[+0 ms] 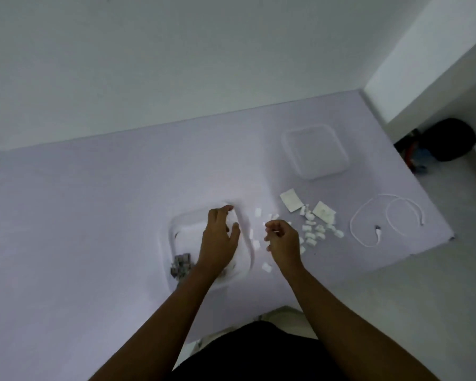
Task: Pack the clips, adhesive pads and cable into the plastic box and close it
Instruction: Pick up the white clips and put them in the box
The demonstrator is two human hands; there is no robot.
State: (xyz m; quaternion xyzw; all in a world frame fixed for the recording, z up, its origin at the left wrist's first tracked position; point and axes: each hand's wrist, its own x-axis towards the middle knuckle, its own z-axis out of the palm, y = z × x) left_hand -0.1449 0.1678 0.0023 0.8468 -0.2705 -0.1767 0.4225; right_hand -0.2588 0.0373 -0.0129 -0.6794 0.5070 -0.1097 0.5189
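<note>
While the left grip point(220, 233) lies open over the box point(168, 243), the right grip point(282, 239) curls beside clips point(311, 232); hold unclear.

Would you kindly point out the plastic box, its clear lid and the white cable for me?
plastic box point(166, 240): head view, left rim of the box.
clear lid point(315, 152): head view, middle of the lid's flat panel.
white cable point(379, 234): head view, plug at its near end.

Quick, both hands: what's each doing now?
Left hand: above the box, fingers loosely bent; whether it holds anything cannot be told.
Right hand: curled, apparently pinching a white clip.
</note>
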